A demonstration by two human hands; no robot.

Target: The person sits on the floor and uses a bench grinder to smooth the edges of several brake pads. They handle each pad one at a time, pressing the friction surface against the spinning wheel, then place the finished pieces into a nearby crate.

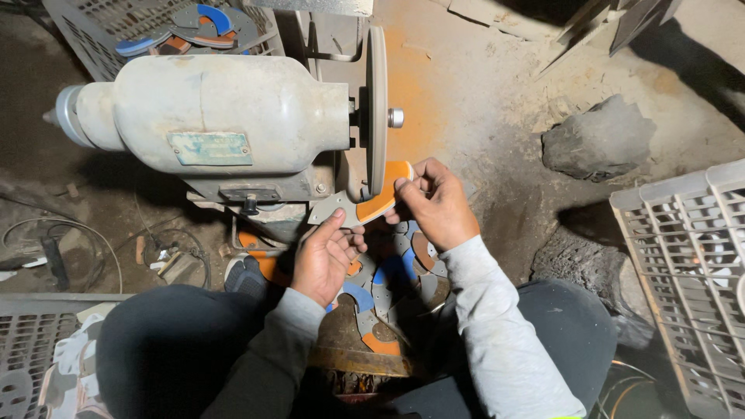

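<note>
Both hands close on one curved metal piece with an orange band [365, 208], held against the lower edge of the bench grinder's wheel [376, 109]. The left hand [324, 256] pinches its grey end between thumb and fingers; the right hand [436, 206] grips the orange end. Below the hands, a pile of similar orange and blue pieces [388, 295] lies on the floor. A grey crate [93, 23] behind the grinder motor [209, 112] holds more such pieces. A white crate [683, 271] stands at right, its contents unclear.
</note>
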